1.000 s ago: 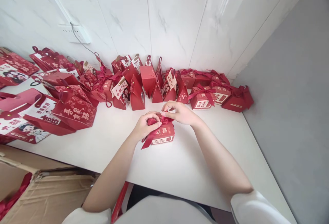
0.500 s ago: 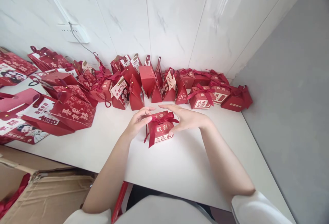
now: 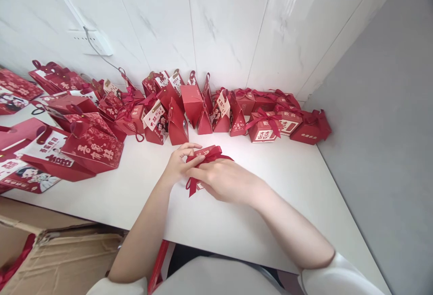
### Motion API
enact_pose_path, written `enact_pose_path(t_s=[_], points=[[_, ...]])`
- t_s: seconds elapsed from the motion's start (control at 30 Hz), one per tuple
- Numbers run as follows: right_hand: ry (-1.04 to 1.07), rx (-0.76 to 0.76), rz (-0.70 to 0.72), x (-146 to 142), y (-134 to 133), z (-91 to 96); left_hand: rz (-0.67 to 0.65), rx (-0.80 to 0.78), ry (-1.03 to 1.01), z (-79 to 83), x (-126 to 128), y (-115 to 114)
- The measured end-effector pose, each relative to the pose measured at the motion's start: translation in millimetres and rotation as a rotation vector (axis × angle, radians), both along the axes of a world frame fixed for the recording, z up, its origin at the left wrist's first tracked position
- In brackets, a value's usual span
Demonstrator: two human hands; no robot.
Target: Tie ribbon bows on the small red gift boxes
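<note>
In front of me on the white table [image 3: 277,223] sits a small red gift box [image 3: 205,151], tied with a dark red ribbon bow [image 3: 216,152]. My left hand [image 3: 181,164] grips the box at its left side, its thumb lying near the bow. Across the front of the box reaches my right hand [image 3: 223,180], back upward, fingers together and pointing left at the ribbon. A ribbon tail [image 3: 192,187] hangs below its fingertips. The right hand covers most of the box's front, so the exact grip of its fingertips is partly hidden.
Along the tiled wall stand several red gift boxes [image 3: 265,128] with bows and tags. Larger red gift bags [image 3: 94,146] crowd the left side. A cardboard box [image 3: 74,259] is below the table's front edge at left. A grey panel [image 3: 375,105] borders the right.
My right hand has swung left from the box's right side and now covers its front. The box has turned and shifted slightly left. My left hand stays at its left side.
</note>
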State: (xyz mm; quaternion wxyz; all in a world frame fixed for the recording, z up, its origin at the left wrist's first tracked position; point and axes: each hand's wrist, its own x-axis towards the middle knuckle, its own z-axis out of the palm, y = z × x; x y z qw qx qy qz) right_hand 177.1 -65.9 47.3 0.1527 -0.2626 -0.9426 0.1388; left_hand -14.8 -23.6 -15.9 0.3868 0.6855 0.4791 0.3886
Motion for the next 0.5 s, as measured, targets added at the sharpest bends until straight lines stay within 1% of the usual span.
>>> enact_pose_path(t_s=[0.1,0.17,0.23,0.33,0.4,0.5], points=[[-0.168,0.162,-0.045,-18.9,-3.3,-17.4,-0.034,-0.05,-0.011,0.1,0.1,0.6],[-0.184,0.223,-0.043,-26.9,-2.6,-24.9,-0.049,-0.092,-0.048,0.0,0.8,0.6],[-0.166,0.252,-0.02,-32.0,-2.9,-28.4,-0.064,-0.15,-0.09,0.0,1.8,0.1],[-0.152,0.238,-0.006,-36.9,-6.1,-30.0,-0.095,-0.208,-0.117,0.7,4.0,-1.7],[-0.137,0.211,-0.007,-39.3,-8.1,-30.3,-0.11,-0.222,-0.126,1.7,5.6,-3.3],[-0.091,0.154,0.038,-40.7,-7.5,-29.4,-0.127,-0.233,-0.13,2.7,7.3,-5.3]])
